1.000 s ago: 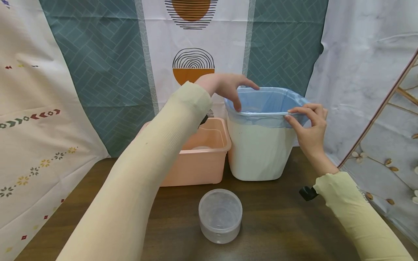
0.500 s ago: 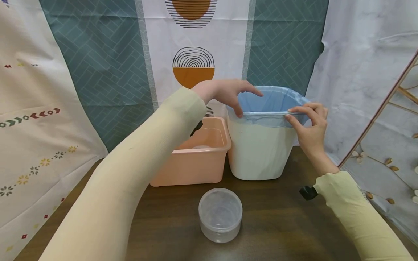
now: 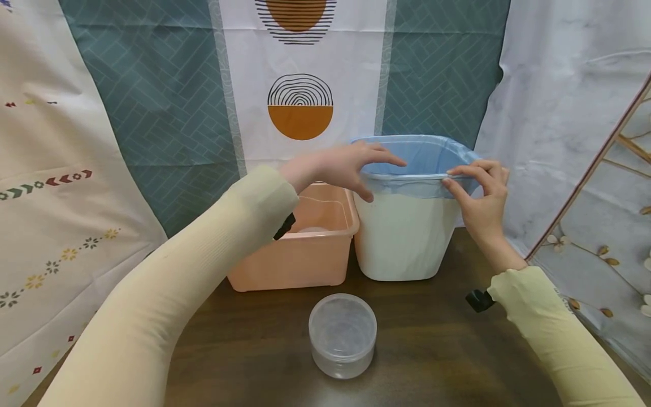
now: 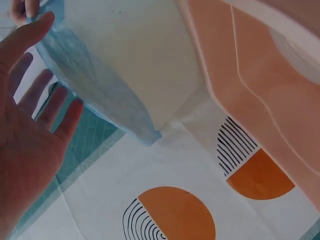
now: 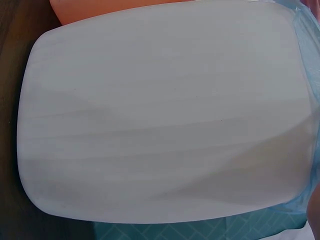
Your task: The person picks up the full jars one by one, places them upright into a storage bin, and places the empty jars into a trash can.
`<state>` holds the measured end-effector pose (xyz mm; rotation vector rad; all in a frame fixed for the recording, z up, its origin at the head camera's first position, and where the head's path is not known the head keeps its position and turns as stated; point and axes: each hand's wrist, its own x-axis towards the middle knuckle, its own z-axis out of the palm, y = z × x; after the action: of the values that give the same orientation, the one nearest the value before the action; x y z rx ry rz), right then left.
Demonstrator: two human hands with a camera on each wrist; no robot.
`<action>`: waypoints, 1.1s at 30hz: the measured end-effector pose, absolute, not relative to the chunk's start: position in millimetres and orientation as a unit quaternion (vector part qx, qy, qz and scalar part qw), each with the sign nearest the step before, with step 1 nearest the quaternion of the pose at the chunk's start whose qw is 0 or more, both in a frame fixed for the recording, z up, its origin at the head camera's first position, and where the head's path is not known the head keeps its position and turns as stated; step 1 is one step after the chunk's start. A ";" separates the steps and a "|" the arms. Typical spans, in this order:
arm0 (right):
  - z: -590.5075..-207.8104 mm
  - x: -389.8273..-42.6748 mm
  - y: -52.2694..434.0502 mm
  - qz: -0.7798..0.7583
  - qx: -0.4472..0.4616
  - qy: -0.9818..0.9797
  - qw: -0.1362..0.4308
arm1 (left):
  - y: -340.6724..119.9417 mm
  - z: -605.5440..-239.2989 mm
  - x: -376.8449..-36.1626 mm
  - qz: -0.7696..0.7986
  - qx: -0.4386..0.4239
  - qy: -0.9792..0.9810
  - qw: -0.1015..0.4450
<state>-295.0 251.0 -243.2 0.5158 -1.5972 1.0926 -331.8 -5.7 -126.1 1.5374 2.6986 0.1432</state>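
Observation:
A white trash can stands on the table, with a blue trash bag lining it and folded over its rim. My right hand pinches the bag at the front right of the rim, thumb outside and fingers over the edge. My left hand hovers by the left front corner of the rim, fingers spread and thumb apart, holding nothing. In the left wrist view its fingers are extended beside the folded bag edge. The right wrist view is filled by the can's side; only a sliver of hand shows.
Left of the can sits a pink plastic basin with a pale round thing partly visible inside. A clear round lidded container stands in front on the dark wooden table. Patterned cloths hang behind and at both sides.
My left hand has moved left and down, drawing back from above the bag's left rim, fingers still spread. The right hand stays pinching the rim.

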 end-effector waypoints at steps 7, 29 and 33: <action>-243.2 -295.9 251.2 0.462 0.215 -0.669 0.541 | -17.1 -133.3 -327.9 0.082 0.518 0.852 -0.011; -245.4 -300.0 254.5 0.463 0.207 -0.672 0.540 | -40.2 -183.5 -294.7 0.161 0.535 0.828 -0.053; -245.6 -300.4 254.0 0.461 0.208 -0.674 0.538 | -42.0 -193.6 -291.6 0.167 0.546 0.819 -0.050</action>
<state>-300.4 254.0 -245.6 0.4949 -1.6037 1.0963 -291.6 -42.0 -193.6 1.7725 2.6605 0.5426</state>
